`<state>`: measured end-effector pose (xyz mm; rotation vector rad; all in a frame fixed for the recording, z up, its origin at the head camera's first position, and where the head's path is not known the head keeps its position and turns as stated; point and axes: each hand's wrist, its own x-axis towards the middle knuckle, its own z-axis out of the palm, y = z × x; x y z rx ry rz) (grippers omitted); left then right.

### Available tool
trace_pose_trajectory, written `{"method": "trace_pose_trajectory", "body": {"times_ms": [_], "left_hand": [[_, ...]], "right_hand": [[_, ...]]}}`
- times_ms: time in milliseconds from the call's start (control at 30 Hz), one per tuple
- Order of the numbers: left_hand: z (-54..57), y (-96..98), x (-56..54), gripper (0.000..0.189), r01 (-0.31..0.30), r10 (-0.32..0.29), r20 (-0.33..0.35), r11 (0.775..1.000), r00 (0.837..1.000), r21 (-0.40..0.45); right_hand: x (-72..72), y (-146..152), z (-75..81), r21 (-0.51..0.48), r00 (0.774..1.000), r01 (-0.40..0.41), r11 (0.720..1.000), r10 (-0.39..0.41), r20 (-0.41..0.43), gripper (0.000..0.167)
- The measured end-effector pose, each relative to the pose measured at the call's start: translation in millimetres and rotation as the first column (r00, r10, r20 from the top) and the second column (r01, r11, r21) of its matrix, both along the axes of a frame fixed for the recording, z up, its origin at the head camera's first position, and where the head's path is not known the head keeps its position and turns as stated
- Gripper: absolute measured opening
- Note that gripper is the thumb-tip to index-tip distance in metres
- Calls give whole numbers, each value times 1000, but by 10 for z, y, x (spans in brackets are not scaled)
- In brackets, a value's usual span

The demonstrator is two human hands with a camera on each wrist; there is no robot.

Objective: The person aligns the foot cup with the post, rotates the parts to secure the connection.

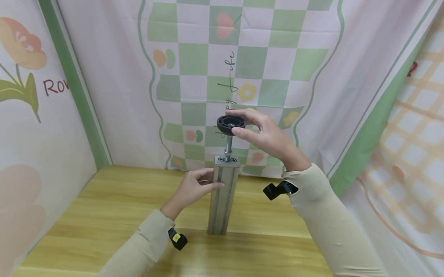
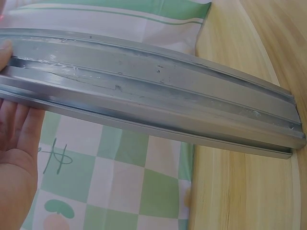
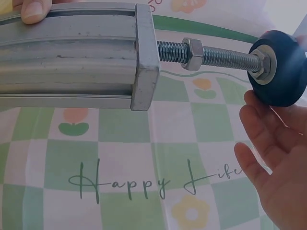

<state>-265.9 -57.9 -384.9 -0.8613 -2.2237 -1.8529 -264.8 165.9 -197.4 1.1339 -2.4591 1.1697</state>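
An aluminium profile (image 1: 222, 203) stands upright on the wooden table. Near its top, my left hand (image 1: 194, 187) grips it from the left, thumb on the near face and the other fingers partly hidden behind. A metal end plate (image 3: 145, 64) caps the profile, and a threaded rod (image 3: 225, 57) with a hex nut (image 3: 194, 53) rises from it. The rod ends in a round black levelling foot (image 1: 224, 128). My right hand (image 1: 268, 134) holds the foot's rim from the right, between thumb and fingers. In the left wrist view the profile (image 2: 158, 91) shows long grooves down its side.
Light wood tabletop (image 1: 131, 204) surrounds the profile's base. A green-and-white checked curtain (image 1: 191, 60) hangs right behind it, with printed fabric walls (image 1: 20, 135) at both sides. Each wrist wears a small black camera (image 1: 279, 190).
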Motion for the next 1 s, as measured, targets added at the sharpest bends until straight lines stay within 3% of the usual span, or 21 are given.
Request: {"method": "trace_pose_trajectory", "body": {"times_ms": [267,500,733,800,1000], "left_hand": [[28,10,18,12,0,0,13,1000,1000,-2],[216,3,189,14,7,-7,-7,1000,1000,-6],[18,-4,16,20,8,-8,-2,1000,1000,0],[13,-8,15,20,12,-12,-10,1000,1000,10],[7,-9,11,20,20,-20,-18,1000,1000,5]], "right_hand": [[16,-57,17,0,998,67,998,-67,0,51],[17,-129,3,-13,995,92,996,-91,47,54],[14,-159,-41,-69,993,52,996,-44,110,54],[12,-164,-49,-78,993,46,996,-38,111,57],[-12,-166,-77,-77,1000,-9,997,11,18,60]]}}
